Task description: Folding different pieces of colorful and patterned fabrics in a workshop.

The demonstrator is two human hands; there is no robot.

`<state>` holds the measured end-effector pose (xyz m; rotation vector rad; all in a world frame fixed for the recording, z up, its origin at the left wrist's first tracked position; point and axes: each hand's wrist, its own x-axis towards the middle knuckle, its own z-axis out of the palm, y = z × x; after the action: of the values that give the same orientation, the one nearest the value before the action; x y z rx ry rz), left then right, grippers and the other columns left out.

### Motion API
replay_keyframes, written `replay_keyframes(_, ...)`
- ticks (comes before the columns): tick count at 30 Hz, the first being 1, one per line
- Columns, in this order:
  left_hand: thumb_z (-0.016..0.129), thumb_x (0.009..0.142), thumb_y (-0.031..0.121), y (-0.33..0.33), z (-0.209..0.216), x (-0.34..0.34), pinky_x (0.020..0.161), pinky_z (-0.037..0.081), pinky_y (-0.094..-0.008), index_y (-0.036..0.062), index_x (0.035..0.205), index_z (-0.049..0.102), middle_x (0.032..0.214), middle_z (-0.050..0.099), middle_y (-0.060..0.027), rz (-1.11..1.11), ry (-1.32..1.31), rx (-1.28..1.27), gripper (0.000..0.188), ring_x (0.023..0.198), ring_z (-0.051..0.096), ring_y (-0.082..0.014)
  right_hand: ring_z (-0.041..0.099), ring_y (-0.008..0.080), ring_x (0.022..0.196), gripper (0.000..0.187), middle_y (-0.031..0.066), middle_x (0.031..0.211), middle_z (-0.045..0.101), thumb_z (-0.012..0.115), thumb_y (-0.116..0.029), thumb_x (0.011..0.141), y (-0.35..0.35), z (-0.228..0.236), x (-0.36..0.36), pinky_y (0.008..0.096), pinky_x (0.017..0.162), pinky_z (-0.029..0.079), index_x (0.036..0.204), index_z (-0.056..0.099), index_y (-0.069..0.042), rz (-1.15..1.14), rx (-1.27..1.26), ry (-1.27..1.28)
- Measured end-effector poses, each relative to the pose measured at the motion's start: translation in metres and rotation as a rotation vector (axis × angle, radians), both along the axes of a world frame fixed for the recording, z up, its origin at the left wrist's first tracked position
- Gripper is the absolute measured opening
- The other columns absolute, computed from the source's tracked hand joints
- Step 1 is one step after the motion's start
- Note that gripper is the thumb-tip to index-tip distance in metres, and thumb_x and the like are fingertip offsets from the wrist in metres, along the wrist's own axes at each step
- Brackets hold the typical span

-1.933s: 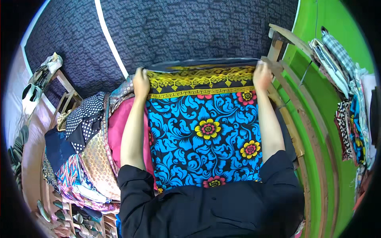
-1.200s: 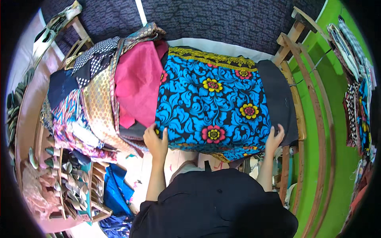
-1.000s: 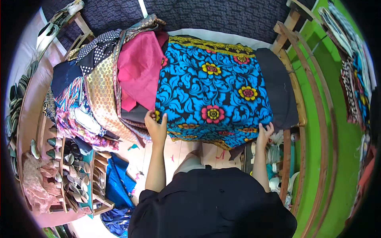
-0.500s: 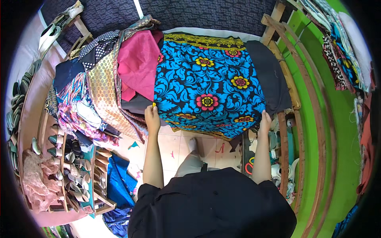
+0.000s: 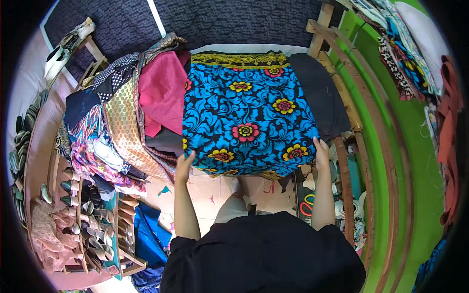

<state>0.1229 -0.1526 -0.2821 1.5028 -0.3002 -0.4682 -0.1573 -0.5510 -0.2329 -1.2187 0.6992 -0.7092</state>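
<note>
A blue and black floral cloth (image 5: 244, 105) with red and yellow flowers and a yellow patterned border lies spread over the raised surface ahead of me. At its near left corner my left hand (image 5: 184, 166) is closed on the edge, thumb uppermost. My right hand (image 5: 321, 154) grips the near right edge, its fingertips partly hidden. Between the two hands the near edge hangs over the front. Beneath the cloth, dark fabric (image 5: 317, 95) shows on the right, and a pink cloth (image 5: 163, 90) lies against its left side.
Piled garments and a gold patterned cloth (image 5: 119, 115) fill the left end. Shoes (image 5: 95, 234) stand on a rack at lower left. Wooden rails (image 5: 376, 112) run along the right before a green wall. Scissors (image 5: 307, 204) lie near my right forearm; scraps dot the tiled floor (image 5: 205, 190).
Both hands have come slightly nearer to me, the left one more so. The cloth's near part is now smoother and flatter. The view has shifted slightly.
</note>
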Motion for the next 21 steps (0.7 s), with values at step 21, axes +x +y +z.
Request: replay_keyframes(21,0.05,0.09,0.026,0.126,0.127,-0.073,0.064,0.04,-0.0208,-0.0022,0.091,0.059,0.08,0.06,-0.0014,0.383,-0.436,-0.058,0.03,0.067,0.05,-0.0068,0.047,0.0042,0.07,0.019,-0.0006,0.079,0.056,0.057,-0.018,0.086,0.138,0.102,-0.084,0.0183,0.065,0.038,0.085,0.057,0.001,-0.398,-0.372,-0.34)
